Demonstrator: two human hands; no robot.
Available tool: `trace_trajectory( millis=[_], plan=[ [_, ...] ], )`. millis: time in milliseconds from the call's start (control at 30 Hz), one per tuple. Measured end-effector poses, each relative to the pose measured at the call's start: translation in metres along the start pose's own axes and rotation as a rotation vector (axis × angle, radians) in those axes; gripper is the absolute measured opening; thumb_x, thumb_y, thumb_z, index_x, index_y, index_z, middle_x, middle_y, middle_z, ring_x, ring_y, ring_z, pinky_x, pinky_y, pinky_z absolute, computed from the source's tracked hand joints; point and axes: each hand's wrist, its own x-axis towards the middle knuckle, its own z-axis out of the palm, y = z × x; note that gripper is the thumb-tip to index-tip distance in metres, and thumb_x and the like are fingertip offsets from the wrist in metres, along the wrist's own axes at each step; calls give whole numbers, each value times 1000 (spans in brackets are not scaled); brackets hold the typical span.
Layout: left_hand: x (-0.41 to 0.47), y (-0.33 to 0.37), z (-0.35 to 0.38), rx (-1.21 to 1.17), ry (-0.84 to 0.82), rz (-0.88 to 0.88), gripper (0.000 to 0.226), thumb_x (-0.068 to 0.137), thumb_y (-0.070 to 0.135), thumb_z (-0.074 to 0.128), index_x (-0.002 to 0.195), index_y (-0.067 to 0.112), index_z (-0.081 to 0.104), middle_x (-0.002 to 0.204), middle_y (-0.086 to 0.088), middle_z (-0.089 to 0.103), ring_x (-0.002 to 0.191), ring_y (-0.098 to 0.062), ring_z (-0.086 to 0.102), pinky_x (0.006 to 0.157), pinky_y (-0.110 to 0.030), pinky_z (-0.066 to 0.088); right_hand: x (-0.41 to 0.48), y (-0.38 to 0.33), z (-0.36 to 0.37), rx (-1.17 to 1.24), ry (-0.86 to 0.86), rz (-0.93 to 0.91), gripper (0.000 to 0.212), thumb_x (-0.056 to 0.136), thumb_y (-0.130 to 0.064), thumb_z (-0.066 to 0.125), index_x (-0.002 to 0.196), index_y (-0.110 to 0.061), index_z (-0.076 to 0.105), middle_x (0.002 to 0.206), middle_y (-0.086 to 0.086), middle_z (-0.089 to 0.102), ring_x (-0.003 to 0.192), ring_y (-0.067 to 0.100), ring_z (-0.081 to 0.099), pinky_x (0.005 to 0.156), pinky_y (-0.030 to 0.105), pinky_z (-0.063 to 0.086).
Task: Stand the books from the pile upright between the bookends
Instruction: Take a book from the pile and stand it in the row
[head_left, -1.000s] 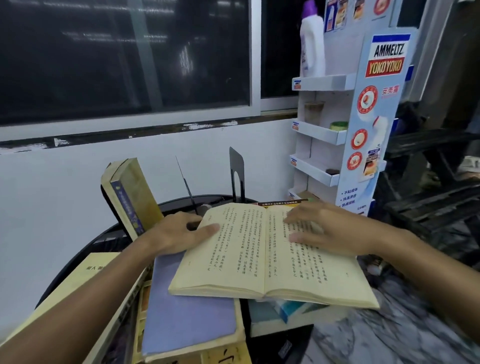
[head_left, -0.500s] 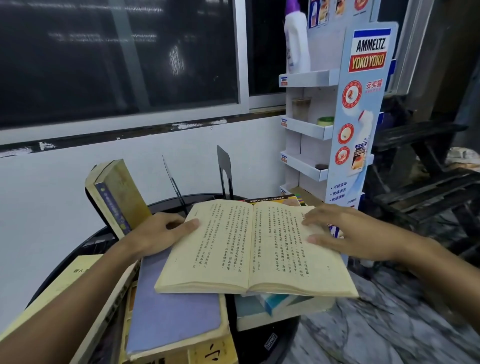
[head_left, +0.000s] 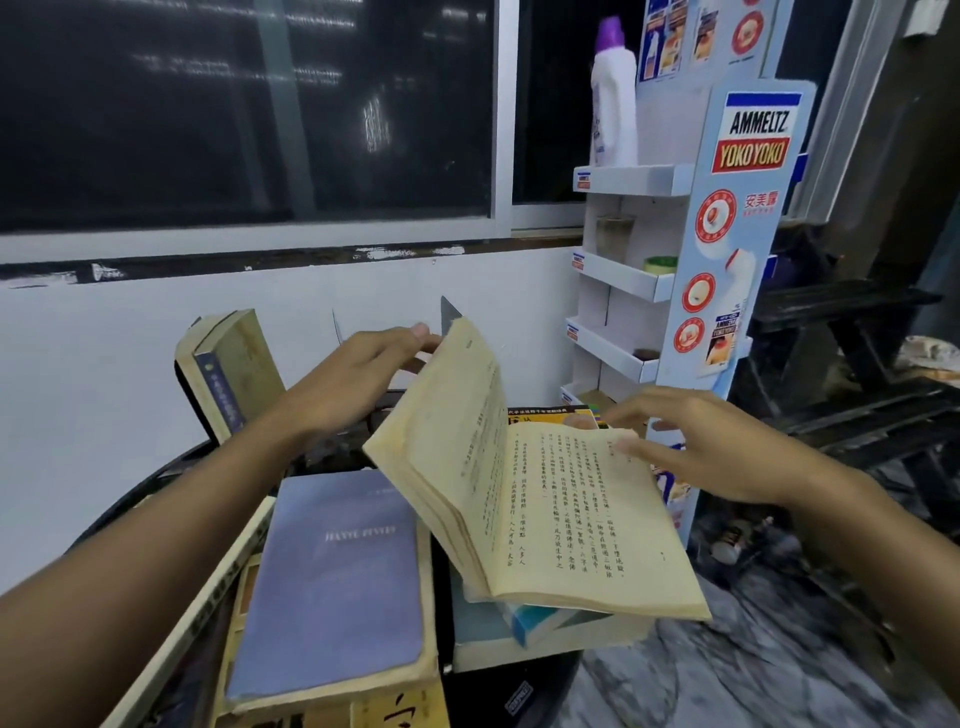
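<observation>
Two bare hands work one yellowed open paperback printed in vertical characters (head_left: 524, 499), which lies atop the pile on the round black table (head_left: 130, 499): the left hand (head_left: 353, 384) grips the raised left half by its top edge, apparently folding it over to close the book, while the right hand (head_left: 696, 447) rests with spread fingers on the flat right page, steadying it. One thick yellow book with a blue spine (head_left: 228, 374) already leans upright, and the thin black metal bookend (head_left: 449, 317) shows behind the lifted cover, so the paperback likely goes there once shut.

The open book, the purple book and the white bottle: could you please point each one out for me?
open book (head_left: 566, 519), head view, on its right-hand page.
purple book (head_left: 332, 582), head view, middle of its cover.
white bottle (head_left: 615, 104), head view, on its body.
</observation>
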Motion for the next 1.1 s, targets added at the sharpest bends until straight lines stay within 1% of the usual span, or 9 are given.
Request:
trace_trajectory(
  millis=[100,167,233,367,500,600,767,967,1100],
  plan=[
    [4,8,19,54,-36,97,37,106,47,36,125,39,66,119,15,66,107,5,60,87,-17,46,2,-7,-6,47,57,19,38,88,-57,48,122,-45,62,120,-24,62,110,-6,57,96,27,52],
    [6,13,33,67,-92,155,38,106,43,38,132,32,64,123,12,64,111,2,60,95,-18,45,2,-11,-8,93,77,18,49,89,-57,46,126,-31,65,119,-20,65,108,-6,59,92,21,52],
    [7,15,47,74,-158,185,40,105,42,41,137,29,61,127,15,63,114,4,60,99,-16,43,0,-12,-8,204,89,23,44,94,-51,47,122,-25,68,114,-19,68,105,-9,61,86,14,50],
    [10,11,72,157,-222,228,40,103,43,49,136,25,63,131,16,61,121,2,57,108,-26,43,-8,-8,-5,358,107,90,46,97,-59,39,104,-29,73,103,-12,73,100,4,67,92,31,51],
    [6,7,89,272,-257,233,48,97,52,54,137,26,61,133,17,58,120,6,54,104,-21,41,-16,8,9,313,59,144,26,94,-60,47,83,-45,66,85,-24,68,80,-2,63,77,27,50],
    [3,-1,94,360,-272,215,50,96,52,57,139,27,59,137,16,56,125,2,51,105,-17,37,-20,22,17,239,57,173,33,88,-67,52,90,-37,67,89,-19,69,83,3,63,72,22,46],
    [2,-19,89,452,-299,157,57,93,60,57,139,26,58,140,14,54,133,-2,45,116,-33,35,-20,28,20,202,36,193,41,83,-68,54,104,-35,69,100,-18,69,90,-2,61,68,13,45],
    [0,-36,80,452,-297,118,61,89,63,56,140,29,57,145,18,49,134,1,43,118,-40,34,-15,41,27,231,10,256,40,80,-74,55,104,-44,66,103,-19,71,92,3,65,76,28,57],
    [-1,-44,75,494,-255,60,76,80,81,48,141,35,54,146,23,46,140,0,31,120,-48,26,-11,44,30,286,-44,308,48,81,-73,56,106,-35,72,101,-21,74,95,8,67,85,39,57]
  ],
)
